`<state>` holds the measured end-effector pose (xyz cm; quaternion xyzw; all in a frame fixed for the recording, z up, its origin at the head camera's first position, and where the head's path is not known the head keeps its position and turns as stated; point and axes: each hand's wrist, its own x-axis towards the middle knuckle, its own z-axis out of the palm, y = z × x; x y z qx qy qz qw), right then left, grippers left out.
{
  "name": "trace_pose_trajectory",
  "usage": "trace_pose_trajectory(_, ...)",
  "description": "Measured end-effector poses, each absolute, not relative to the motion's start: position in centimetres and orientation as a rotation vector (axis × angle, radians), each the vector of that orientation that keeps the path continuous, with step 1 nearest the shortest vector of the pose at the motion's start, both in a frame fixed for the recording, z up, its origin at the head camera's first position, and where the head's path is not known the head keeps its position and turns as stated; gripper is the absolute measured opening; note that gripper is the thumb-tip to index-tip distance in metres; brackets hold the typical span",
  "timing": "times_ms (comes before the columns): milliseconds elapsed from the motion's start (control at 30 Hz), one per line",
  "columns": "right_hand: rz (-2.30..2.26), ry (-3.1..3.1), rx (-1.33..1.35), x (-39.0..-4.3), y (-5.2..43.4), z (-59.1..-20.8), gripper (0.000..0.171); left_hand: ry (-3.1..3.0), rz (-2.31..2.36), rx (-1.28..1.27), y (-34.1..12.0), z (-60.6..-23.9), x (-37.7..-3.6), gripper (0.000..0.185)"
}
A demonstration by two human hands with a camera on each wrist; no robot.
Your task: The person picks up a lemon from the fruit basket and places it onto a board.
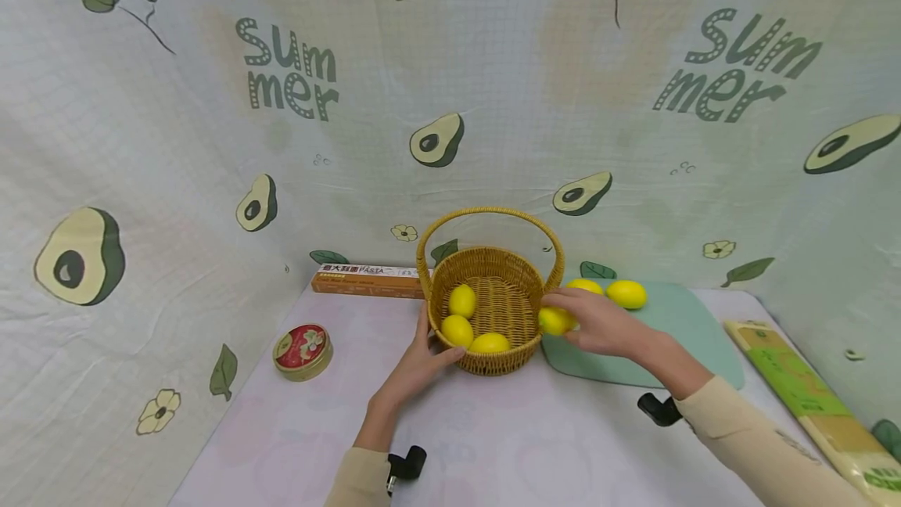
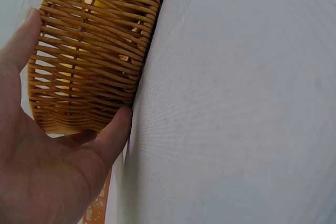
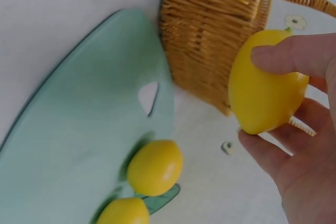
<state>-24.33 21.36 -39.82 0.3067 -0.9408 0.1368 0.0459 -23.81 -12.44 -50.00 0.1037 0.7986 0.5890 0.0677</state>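
A round wicker basket [image 1: 501,366] with a tall arched handle stands on the table, with three lemons inside. My left hand [image 1: 415,362] rests against its left front side. In the left wrist view, the thumb and fingers of that left hand [image 2: 58,166] are spread along the woven wall. Above the basket's right rim, my right hand [image 1: 598,321] pinches a lemon [image 1: 556,321]. The right wrist view shows this lemon [image 3: 265,85] between thumb and fingertips, beside the basket's outer wall [image 3: 199,45]. Two more lemons [image 1: 626,294] lie on a pale green cutting board [image 1: 676,335].
Behind the basket on the left lies a pasta box [image 1: 373,282]. A round red-and-gold tin [image 1: 303,352] sits at the left. A long green-and-tan packet [image 1: 809,390] lies along the right edge. Printed cloth [image 1: 493,37] hangs behind the table.
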Motion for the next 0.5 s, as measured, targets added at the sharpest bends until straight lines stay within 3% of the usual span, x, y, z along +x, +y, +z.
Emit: trace_pose_trajectory(500,0.436,-2.960,0.816,-24.8,26.0,-43.3,0.047,2.408,1.755,0.300,-12.5,-50.3,-24.1,0.113)
